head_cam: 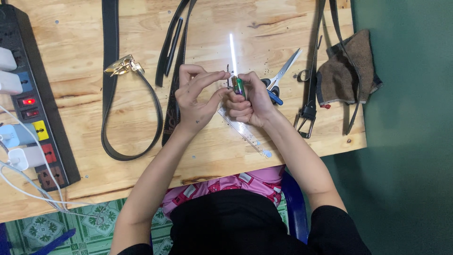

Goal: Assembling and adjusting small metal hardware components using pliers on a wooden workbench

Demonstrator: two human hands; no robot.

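Wooden tabletop (212,156), frame centre: right hand (250,101) grips a lit lighter (239,86); left hand (196,94) pinches a small metal part (228,73) beside the flame (232,52). Fingertips risk burns; nearby belts (111,71) could scorch.

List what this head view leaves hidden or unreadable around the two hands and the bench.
- Small metal piece pinched by the left hand: too small to identify.
- Green lighter in the right hand: fingers cover its body.
- Clear ruler: its upper end lies under the hands.
- Scissors: handles partly behind the right hand.
- Belts: top edge cuts them off.
- Power strip: left edge crops it.
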